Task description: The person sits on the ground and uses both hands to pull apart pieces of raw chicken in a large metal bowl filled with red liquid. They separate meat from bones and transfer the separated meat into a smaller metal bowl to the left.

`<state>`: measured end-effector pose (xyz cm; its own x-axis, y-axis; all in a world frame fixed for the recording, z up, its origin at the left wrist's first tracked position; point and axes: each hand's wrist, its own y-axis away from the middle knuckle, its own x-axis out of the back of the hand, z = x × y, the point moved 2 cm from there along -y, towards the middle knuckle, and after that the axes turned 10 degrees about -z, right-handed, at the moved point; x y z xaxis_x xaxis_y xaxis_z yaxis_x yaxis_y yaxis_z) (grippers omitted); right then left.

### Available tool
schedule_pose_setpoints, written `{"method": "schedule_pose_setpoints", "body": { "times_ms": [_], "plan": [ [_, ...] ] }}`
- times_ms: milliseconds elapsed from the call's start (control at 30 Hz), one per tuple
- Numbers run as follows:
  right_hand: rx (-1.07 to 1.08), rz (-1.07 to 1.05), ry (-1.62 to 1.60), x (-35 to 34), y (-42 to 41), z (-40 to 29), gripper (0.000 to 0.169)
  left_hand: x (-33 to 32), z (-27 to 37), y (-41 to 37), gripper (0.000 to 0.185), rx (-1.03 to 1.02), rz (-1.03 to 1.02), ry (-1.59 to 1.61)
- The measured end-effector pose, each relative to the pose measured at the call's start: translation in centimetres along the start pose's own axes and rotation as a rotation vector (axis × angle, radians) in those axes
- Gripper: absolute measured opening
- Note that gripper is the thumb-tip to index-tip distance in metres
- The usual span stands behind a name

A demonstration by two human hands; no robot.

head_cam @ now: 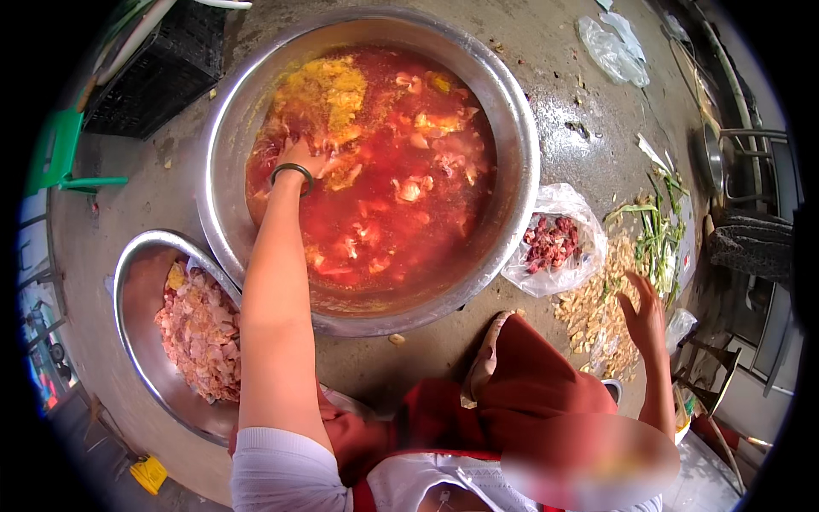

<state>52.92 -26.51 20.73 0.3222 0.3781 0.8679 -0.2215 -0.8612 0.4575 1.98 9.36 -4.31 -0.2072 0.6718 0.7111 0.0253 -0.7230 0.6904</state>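
My left hand (299,155) reaches into a large round metal basin (512,211), a dark green bangle (293,169) on its wrist. Its fingers are partly under red liquid (397,243), beside raw meat pieces (413,189), so their grip is hidden. Yellow fat (323,89) floats in clumps just beyond that hand. Off to the right, my right hand (645,313) is raised with its fingers apart and nothing in them. Below it, peeled garlic-like pieces (592,320) are spread over the ground.
A smaller metal basin (141,345) of cut raw meat (198,333) stands at left. Dark red pieces (551,243) sit in a clear plastic bag (592,246) near green scallions (656,224). A black crate (160,77) and green stool (54,150) are at upper left.
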Motion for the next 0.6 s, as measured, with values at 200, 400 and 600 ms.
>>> {"method": "schedule_pose_setpoints", "body": {
  "times_ms": [200, 400, 600],
  "plan": [
    [0.730, -0.057, 0.180, -0.1, -25.0, -24.8, 0.052, -3.1, 1.2, 3.7, 0.067, -0.290, -0.201, 0.208],
    [0.357, -0.397, -0.027, -10.0, -41.7, -29.2, 0.087, -6.4, 2.3, 5.7, 0.055, -0.120, -0.477, 0.683],
    [0.483, -0.245, 0.077, -17.8, -39.5, -35.7, 0.064, -6.8, 0.5, 7.3, 0.037, 0.181, -0.071, 1.429]
  ]
}}
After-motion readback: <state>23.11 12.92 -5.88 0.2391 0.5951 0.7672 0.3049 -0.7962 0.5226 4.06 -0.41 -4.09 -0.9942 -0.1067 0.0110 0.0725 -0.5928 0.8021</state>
